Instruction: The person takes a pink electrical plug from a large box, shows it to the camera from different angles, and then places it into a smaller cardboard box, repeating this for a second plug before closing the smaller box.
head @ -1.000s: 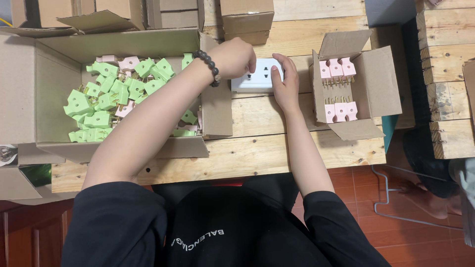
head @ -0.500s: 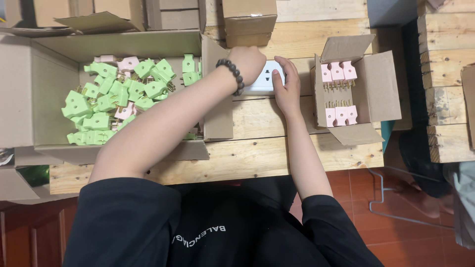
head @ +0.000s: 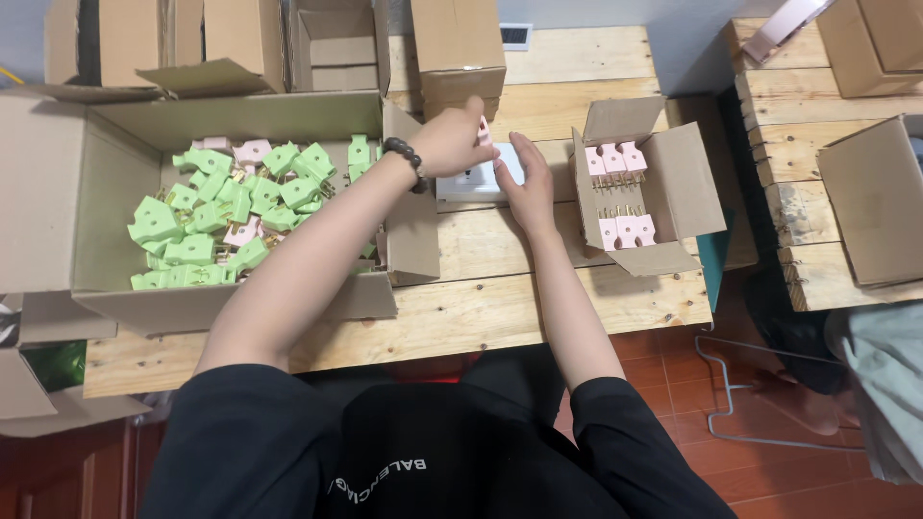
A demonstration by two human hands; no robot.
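Left hand (head: 452,139): pinches pink plug (head: 483,132) above white socket block (head: 473,185) on table (head: 500,308). Right hand (head: 527,183): flat, steadying block, apparently. Risk: prongs misaligned, bending.

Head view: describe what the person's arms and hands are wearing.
Both arms are bare from short black sleeves down. The left hand has a bracelet of dark round beads at the wrist. The right hand shows no ring, watch or glove. The black top carries white lettering on the chest.
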